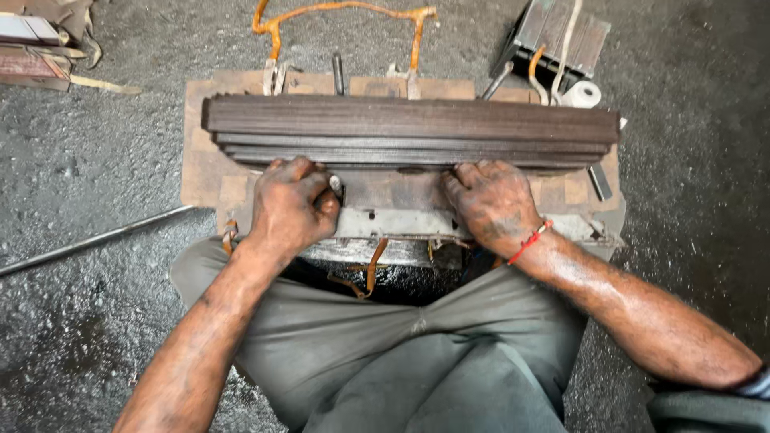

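Soft, even daylight, sharp focus, faint shadows, slight wide-angle bending at edges.
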A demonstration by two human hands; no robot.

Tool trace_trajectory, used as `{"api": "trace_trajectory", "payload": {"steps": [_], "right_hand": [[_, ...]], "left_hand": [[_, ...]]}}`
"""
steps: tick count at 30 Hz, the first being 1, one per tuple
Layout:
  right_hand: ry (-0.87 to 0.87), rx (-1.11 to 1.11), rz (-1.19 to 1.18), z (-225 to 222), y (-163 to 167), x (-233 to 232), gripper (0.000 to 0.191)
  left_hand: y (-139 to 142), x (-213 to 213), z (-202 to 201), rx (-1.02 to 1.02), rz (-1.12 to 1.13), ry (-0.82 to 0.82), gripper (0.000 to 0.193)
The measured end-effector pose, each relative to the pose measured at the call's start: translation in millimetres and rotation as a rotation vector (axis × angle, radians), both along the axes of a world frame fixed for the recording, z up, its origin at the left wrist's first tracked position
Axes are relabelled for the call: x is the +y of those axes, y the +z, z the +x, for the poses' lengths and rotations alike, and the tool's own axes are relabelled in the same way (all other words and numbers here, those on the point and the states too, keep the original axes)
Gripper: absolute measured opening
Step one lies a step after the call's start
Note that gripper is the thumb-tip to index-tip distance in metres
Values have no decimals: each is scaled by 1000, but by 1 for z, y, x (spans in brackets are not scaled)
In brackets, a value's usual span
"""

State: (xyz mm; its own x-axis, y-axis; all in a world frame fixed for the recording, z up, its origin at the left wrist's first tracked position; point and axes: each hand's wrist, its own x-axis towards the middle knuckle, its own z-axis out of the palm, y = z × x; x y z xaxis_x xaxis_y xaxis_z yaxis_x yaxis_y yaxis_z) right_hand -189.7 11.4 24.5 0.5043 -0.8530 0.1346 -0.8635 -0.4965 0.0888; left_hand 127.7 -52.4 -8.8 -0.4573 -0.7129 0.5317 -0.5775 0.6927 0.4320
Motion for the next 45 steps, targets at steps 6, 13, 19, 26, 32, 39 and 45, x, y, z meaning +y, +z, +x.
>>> {"api": "trace_trajectory", "payload": {"steps": [6, 13, 19, 26, 32, 39, 45], "right_hand": [[136, -102, -99, -1, 30, 2, 42], [41, -409, 105, -41, 33, 55, 46], [71, -335, 180, -45, -3, 47, 52], [63, -281, 233, -46, -2, 33, 51], [43, -172, 249, -35, 2, 25, 53], [3, -486, 441, -56, 15, 52, 53], [117, -486, 110, -124, 41, 72, 34]], "left_hand": [[27, 11, -2, -76, 14, 46, 17], [39, 78, -22, 64, 14, 36, 33], [20, 77, -95, -209, 193, -134, 70], [8, 64, -108, -315, 312, -141, 62], [5, 71, -102, -154, 212, -119, 57], [20, 79, -88, -35, 154, -249, 61], [60, 43, -49, -363, 2, -65, 55]]}}
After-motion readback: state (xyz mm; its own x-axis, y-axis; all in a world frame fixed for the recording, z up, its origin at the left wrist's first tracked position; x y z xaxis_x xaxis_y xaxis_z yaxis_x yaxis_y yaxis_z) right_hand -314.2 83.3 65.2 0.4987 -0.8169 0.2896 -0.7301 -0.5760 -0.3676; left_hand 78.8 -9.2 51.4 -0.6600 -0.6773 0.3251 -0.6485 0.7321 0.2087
